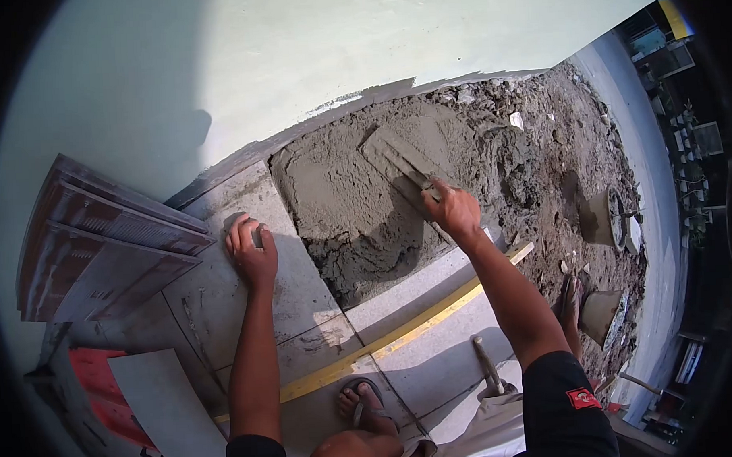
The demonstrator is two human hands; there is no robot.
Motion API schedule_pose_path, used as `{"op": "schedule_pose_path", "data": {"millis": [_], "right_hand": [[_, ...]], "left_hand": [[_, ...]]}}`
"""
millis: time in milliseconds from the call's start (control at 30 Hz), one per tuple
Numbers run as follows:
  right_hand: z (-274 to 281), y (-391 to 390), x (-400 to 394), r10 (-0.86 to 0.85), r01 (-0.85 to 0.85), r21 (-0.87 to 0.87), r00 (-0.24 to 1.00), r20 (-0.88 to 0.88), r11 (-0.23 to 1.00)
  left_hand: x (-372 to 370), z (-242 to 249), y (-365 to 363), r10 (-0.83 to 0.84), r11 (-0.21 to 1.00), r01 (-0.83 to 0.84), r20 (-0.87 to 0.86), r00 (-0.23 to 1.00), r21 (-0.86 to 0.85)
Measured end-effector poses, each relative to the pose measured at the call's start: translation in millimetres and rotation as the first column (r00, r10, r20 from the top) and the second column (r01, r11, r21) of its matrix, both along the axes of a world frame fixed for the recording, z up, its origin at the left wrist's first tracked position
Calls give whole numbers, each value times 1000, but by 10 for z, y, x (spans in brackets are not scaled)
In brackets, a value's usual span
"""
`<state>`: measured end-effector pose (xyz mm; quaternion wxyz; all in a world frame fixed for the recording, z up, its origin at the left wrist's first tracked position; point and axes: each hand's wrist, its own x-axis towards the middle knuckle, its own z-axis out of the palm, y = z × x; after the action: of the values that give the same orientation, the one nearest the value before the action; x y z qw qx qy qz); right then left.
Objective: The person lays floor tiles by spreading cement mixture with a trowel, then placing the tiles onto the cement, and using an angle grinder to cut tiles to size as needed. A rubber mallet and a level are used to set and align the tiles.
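Note:
My right hand (454, 209) is closed around the handle of a flat rectangular trowel (392, 153). The trowel's blade lies against a bed of wet grey mortar (332, 189), close to the foot of the wall. My left hand (252, 250) rests on a pale floor tile (292, 291) left of the mortar, its fingers bent and apart from the thumb. A small grey patch shows between them; I cannot make out what it is. Along the tiles, nearer my body, runs a long yellow straightedge (418, 327).
Stacked tiles (108, 237) lean on the pale wall (311, 53) at left, above a red object (106, 391) and a loose light sheet (166, 405). A hammer-like tool (489, 365) lies near my leg. Buckets (599, 218) stand on rough soil at right, beside another bare foot (572, 302).

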<state>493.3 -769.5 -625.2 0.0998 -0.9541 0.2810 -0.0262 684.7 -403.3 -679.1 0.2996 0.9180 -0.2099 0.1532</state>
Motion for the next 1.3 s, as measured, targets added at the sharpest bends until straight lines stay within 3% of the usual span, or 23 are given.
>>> {"op": "schedule_pose_path", "data": {"millis": [67, 133, 167, 233, 267, 333, 400, 433, 467, 533, 567, 633, 667, 733, 800, 833, 900, 967, 1067, 1200, 1300], "right_hand": [[198, -234, 120, -235, 248, 45, 952, -196, 968], [45, -397, 159, -304, 305, 31, 952, -28, 952], [-107, -376, 202, -295, 296, 34, 955, -27, 955], [-283, -304, 300, -532, 457, 393, 840, 105, 798], [-317, -133, 353, -594, 495, 487, 802, 62, 720], [-133, 316, 463, -462, 345, 556, 883, 81, 756], [121, 847, 531, -342, 205, 709, 938, 54, 675], [21, 1054, 514, -267, 151, 626, 959, 96, 765], [38, 1193, 503, -221, 109, 648, 971, 93, 754], [202, 1322, 498, -261, 174, 781, 965, -14, 600], [282, 1391, 476, -252, 169, 781, 968, -15, 601], [423, 1547, 403, -410, 206, 947, 908, -90, 247], [495, 1648, 375, -405, 209, 947, 909, -96, 245], [608, 1858, 387, -423, -6, 966, 898, 119, 259], [566, 1972, 405, -332, -13, 943, 934, 131, 333], [347, 2031, 393, -257, -67, 859, 940, 226, 508], [113, 2126, 387, -158, -129, 747, 941, 300, 652], [97, 2202, 355, -74, -75, 618, 975, 212, 783], [307, 2315, 427, -79, -8, 685, 992, 95, 728], [185, 2423, 496, -51, -4, 678, 997, 62, 735], [43, 2451, 667, -39, -43, 582, 991, 128, 812]], "left_hand": [[-12, 5, 28, 10, 1000, -10, -1, 1000, 4], [-6, 2, 14, 11, 1000, -11, -10, 1000, 0], [-1, -1, 7, 19, 1000, -19, -6, 1000, 10], [-13, 20, -14, 40, 999, -40, -9, 999, 26], [-23, 38, -31, 52, 998, -52, -11, 999, 42], [-18, 59, -53, 59, 998, -59, -15, 998, 35], [-43, 66, -23, 72, 997, -71, -22, 997, 37], [-32, 65, -20, 60, 998, -60, -15, 998, 26], [-21, 64, -16, 46, 999, -46, -8, 999, 15], [-14, 65, -10, 53, 999, -53, -4, 999, -3], [-13, 64, -7, 46, 999, -46, -16, 999, -22], [-26, 72, -13, 54, 998, -55, -41, 998, -37], [-39, 80, -10, 60, 998, -61, -45, 997, -33], [-22, 75, -15, 69, 997, -70, -29, 997, -34], [-5, 72, -17, 64, 997, -65, -29, 998, -42], [-9, 69, -4, 59, 997, -60, -33, 998, -44], [-6, 48, 9, 69, 997, -70, -36, 997, -32], [1, 30, 15, 73, 997, -74, -33, 997, -16], [-4, 61, 14, 72, 997, -74, -62, 995, -18], [-20, 58, 27, 78, 997, -79, -64, 995, -13], [-15, 23, 30, 77, 997, -78, -45, 996, -22]]}}
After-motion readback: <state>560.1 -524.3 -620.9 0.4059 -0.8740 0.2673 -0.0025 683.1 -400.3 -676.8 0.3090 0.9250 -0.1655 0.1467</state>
